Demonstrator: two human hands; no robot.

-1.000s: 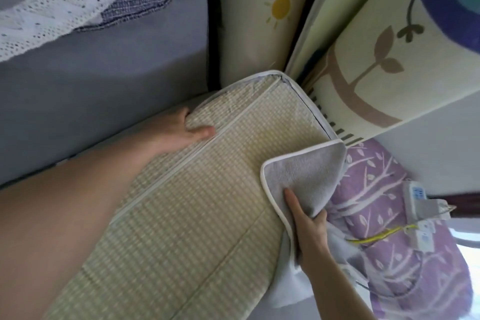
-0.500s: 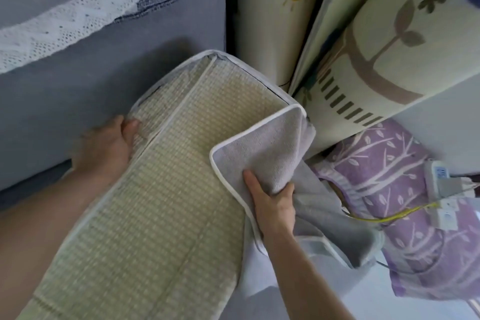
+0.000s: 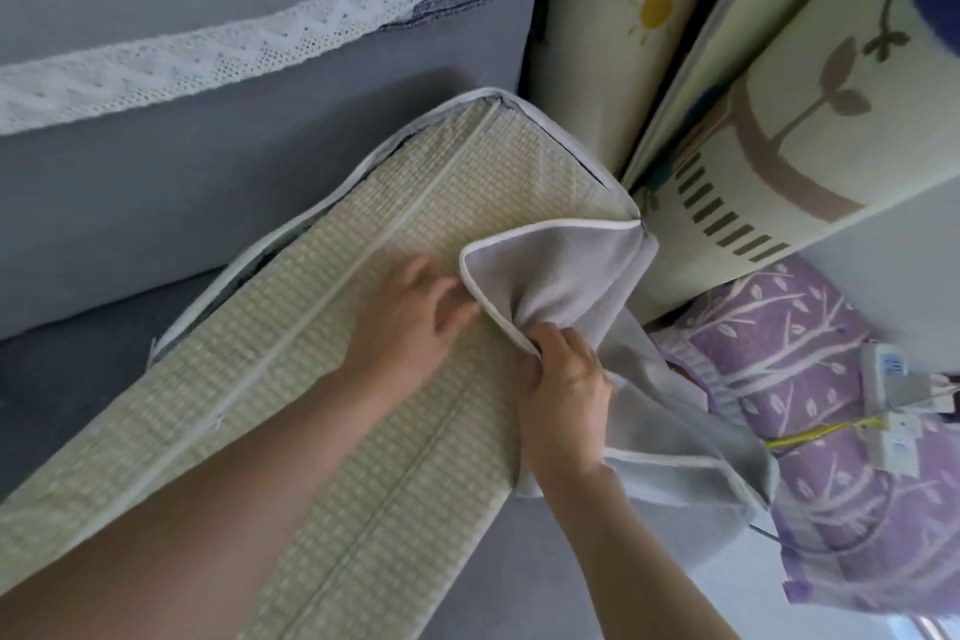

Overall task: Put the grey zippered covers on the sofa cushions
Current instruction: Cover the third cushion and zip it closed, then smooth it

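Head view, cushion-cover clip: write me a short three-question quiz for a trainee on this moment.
1. True or false: the grey cover fully encloses the cushion.
2. The right hand grips: A the cover's piped edge; B the yellow cable; C the lace trim.
3. The left hand rests on the ____.
Key: 1 false, the woven face is bare; 2 A; 3 cushion.

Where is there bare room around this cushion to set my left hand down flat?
Bare: the cushion top between the cover and its far corner, and the long strip between its seam and the sofa. Crowded: the right edge, where the right hand grips the cover by the left hand, purple bedding and power strip beyond.
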